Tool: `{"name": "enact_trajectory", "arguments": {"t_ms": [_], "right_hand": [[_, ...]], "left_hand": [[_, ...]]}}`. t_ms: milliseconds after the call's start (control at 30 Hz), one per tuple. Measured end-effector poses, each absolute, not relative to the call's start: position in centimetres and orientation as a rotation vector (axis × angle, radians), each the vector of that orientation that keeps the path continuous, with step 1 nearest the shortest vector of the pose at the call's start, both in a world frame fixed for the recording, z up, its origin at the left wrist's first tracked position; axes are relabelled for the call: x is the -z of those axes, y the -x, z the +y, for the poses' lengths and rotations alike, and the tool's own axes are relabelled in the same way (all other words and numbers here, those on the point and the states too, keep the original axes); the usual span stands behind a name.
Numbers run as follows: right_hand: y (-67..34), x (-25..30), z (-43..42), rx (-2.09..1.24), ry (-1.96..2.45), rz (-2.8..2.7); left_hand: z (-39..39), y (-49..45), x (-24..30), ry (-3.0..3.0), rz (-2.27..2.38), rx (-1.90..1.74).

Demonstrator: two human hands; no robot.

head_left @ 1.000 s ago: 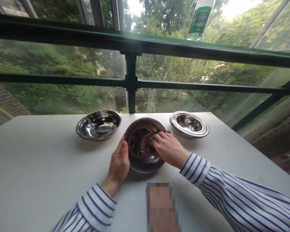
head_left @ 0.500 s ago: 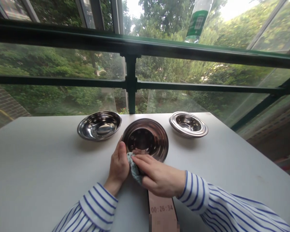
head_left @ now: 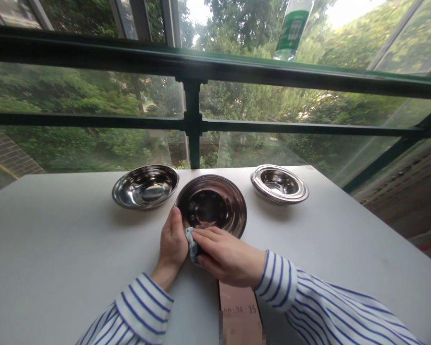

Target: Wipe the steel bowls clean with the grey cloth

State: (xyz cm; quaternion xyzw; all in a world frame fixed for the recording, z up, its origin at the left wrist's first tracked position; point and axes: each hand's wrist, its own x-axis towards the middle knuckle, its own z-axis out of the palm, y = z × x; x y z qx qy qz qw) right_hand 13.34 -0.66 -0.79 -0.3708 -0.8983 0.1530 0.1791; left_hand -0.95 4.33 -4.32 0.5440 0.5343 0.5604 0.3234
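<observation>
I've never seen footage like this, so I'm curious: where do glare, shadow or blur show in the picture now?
Head view: the sky is washed out right of the bottle; head view: soft shadows on the table below the left bowl and right bowl; head view: reflections inside the middle bowl; head view: the phone shows smeared digits above coarse squares.

Left bowl (head_left: 146, 189) and right bowl (head_left: 280, 185), on the bench (head_left: 57, 244), flank the middle bowl (head_left: 210, 206). A phone (head_left: 237, 298) lies before it.
</observation>
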Motion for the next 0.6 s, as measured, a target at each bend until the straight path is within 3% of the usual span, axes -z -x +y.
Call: {"name": "enact_trajectory", "arguments": {"t_ms": [367, 600], "right_hand": [[-18.1, -0.1, -1.3, -0.046, 1.231, -2.802], [-14.3, 1.1, -0.8, 0.058, 1.151, -2.752]], "left_hand": [[4.9, 1.4, 3.6, -1.489, 1.262, -1.395], [5.3, 1.2, 4.3, -1.229, 1.240, -1.432]]}}
